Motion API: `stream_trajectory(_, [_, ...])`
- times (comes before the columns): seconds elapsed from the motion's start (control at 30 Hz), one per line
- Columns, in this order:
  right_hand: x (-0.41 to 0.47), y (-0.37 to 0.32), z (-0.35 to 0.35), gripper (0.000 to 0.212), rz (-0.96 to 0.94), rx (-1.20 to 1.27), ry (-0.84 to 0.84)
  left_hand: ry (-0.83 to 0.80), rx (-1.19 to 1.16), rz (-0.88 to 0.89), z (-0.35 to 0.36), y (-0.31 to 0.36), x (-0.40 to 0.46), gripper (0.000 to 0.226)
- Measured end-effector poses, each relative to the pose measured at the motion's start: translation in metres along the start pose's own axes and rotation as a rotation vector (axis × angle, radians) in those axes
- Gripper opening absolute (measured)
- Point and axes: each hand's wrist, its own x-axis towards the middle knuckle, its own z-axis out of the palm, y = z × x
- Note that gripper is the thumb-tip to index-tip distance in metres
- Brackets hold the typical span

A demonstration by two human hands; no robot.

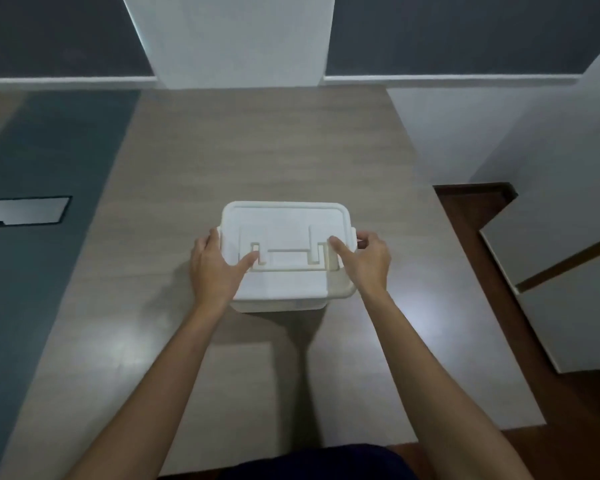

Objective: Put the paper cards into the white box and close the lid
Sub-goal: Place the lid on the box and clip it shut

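The lid is pressed onto the white box between the spread fingers of the left hand and the right hand.

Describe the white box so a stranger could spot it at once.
On the wood-grain table, look near the middle, between the left hand and right hand. The white box is rectangular with a lid on top holding a flat recessed handle.
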Motion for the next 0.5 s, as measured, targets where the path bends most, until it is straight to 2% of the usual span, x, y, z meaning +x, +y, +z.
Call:
stream_trajectory(0.17, [0.006, 0.0, 0.024, 0.056, -0.017, -0.193, -0.061, -0.085, 0.016, -0.101, 0.007, -0.03, 0.023, 0.087])
stream_trajectory(0.3, [0.01, 0.016, 0.031, 0.06, -0.026, -0.19, -0.073, -0.106, -0.231, -0.175, 0.011, -0.038, 0.023, 0.082])
stream_trajectory(0.4, [0.02, 0.015, 0.034, 0.059, 0.044, -0.119, -0.143, -0.184, -0.391, -0.286, 0.012, -0.038, 0.03, 0.08])
stream_trajectory(0.5, [0.031, 0.012, 0.036, 0.055, 0.187, -0.089, -0.265, -0.311, -0.416, -0.421, 0.014, -0.044, 0.041, 0.072])
